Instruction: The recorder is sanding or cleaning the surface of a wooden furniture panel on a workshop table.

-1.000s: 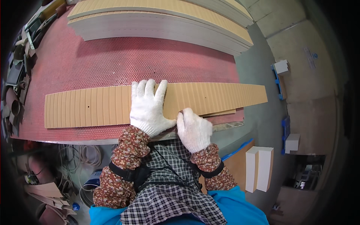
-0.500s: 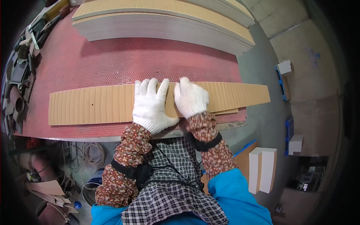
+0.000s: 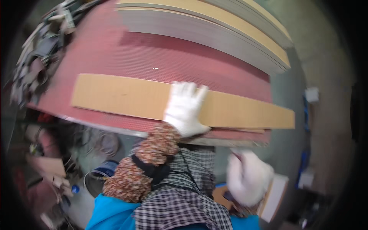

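Observation:
A long tan board [image 3: 134, 96], with fine ribbing across its face, lies on a red textured tabletop [image 3: 103, 51]. My left hand [image 3: 184, 109], in a white knit glove, rests flat on the board near its middle, fingers spread. Off the front edge of the table, to the right, my right hand [image 3: 251, 178] is raised close to my body in the same kind of glove. Its fingers are curled, and a thin dark reddish piece sticks out at the thumb side; motion blur hides what it is. Another thin tan strip [image 3: 249, 130] peeks out beneath the board's near edge.
Stacked tan and grey boards [image 3: 207, 38] fill the table's far side. Scraps and curled offcuts [image 3: 38, 69] crowd the left. Below the table on the left are a metal bucket [image 3: 101, 174], coiled hose [image 3: 105, 142] and cardboard pieces [image 3: 48, 166]. White boards [image 3: 276, 197] stand at lower right.
My right hand has left the board and drawn back toward my body on the right. My left hand stays flat on it. The whole view has turned and blurred.

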Demonstrator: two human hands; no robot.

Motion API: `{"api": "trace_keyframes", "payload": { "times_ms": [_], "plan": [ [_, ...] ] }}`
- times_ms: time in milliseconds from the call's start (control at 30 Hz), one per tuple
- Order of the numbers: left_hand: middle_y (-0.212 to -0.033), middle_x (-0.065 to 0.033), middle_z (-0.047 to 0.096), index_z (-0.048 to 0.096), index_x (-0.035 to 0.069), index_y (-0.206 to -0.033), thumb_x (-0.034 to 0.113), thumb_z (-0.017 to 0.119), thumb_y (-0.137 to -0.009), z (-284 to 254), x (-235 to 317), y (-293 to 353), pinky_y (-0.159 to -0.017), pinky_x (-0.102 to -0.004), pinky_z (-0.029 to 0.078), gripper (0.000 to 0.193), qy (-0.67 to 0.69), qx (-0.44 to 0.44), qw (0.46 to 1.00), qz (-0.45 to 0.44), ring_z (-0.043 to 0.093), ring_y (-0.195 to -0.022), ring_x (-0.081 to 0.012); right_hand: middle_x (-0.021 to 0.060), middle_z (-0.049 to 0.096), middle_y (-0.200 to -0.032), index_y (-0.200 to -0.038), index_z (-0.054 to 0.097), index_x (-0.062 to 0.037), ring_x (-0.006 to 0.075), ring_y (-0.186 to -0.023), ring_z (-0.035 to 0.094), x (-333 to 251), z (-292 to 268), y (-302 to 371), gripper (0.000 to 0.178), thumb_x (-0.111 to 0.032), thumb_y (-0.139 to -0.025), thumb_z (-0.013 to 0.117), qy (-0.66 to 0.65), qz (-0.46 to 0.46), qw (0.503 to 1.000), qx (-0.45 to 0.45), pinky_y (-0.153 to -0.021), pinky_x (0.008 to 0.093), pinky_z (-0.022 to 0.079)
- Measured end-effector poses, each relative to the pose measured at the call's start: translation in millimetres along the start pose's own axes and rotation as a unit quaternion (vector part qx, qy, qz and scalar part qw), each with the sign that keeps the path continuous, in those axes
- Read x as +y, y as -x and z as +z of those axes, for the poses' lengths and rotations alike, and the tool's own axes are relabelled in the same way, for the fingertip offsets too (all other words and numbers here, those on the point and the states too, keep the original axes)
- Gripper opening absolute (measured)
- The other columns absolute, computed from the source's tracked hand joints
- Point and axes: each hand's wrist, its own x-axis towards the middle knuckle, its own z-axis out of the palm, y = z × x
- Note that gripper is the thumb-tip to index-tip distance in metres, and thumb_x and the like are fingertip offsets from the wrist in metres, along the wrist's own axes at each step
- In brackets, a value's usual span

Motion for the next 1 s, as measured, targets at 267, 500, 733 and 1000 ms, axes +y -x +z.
{"api": "trace_keyframes", "payload": {
  "times_ms": [267, 500, 733, 1000],
  "plan": [
    [-0.136, -0.0235, 0.052, 0.045, -0.004, -0.147, 0.04, 0.091, -0.059, 8.4, 5.3, -15.5, -0.125, -0.0596, 0.03, 0.108, 0.046, -0.05, 0.995, 0.07, 0.047, -0.135, -0.0446, 0.005, 0.065, -0.071, -0.08, 0.07, -0.0193, 0.0277, -0.063, 0.065, -56.8, -108.5, -14.1, 0.01, -0.021, -0.089, 0.071, 0.093, -0.16, 0.945, -0.269, -0.056, 0.0442, 0.054],
    [-0.133, -0.0249, 0.054, 0.045, -0.007, -0.144, 0.042, 0.09, -0.058, -6.0, -3.6, -19.4, -0.124, -0.0572, 0.031, 0.108, 0.024, -0.084, 0.993, 0.081, 0.049, -0.133, -0.043, 0.0068, 0.054, -0.057, -0.064, 0.055, -0.0173, 0.0296, -0.048, 0.058, -49.4, -86.0, -11.4, 0.035, -0.027, -0.094, 0.07, 0.091, -0.107, 0.951, -0.276, -0.044, 0.0473, 0.047],
    [-0.138, -0.0249, 0.056, 0.044, -0.01, -0.146, 0.052, 0.088, -0.061, -16.2, -23.7, -9.0, -0.123, -0.0582, 0.028, 0.114, -0.059, -0.069, 0.993, 0.073, 0.049, -0.137, -0.0407, 0.0051, 0.061, -0.066, -0.084, 0.065, -0.0125, 0.0252, -0.051, 0.059, -11.4, 18.3, -15.6, 0.013, -0.019, -0.089, 0.075, 0.002, -0.093, 0.994, -0.06, -0.047, 0.0391, 0.048],
    [-0.138, -0.0247, 0.057, 0.048, -0.005, -0.144, 0.055, 0.086, -0.061, -9.0, -25.7, -10.7, -0.125, -0.0597, 0.027, 0.11, -0.032, -0.066, 0.995, 0.071, 0.051, -0.136, -0.0415, 0.0134, 0.072, -0.075, -0.091, 0.065, -0.0069, 0.0324, -0.062, 0.072, 49.5, 96.9, -9.9, 0.013, -0.017, -0.098, 0.07, -0.018, 0.092, 0.995, 0.027, -0.055, 0.042, 0.056]
  ]
}}
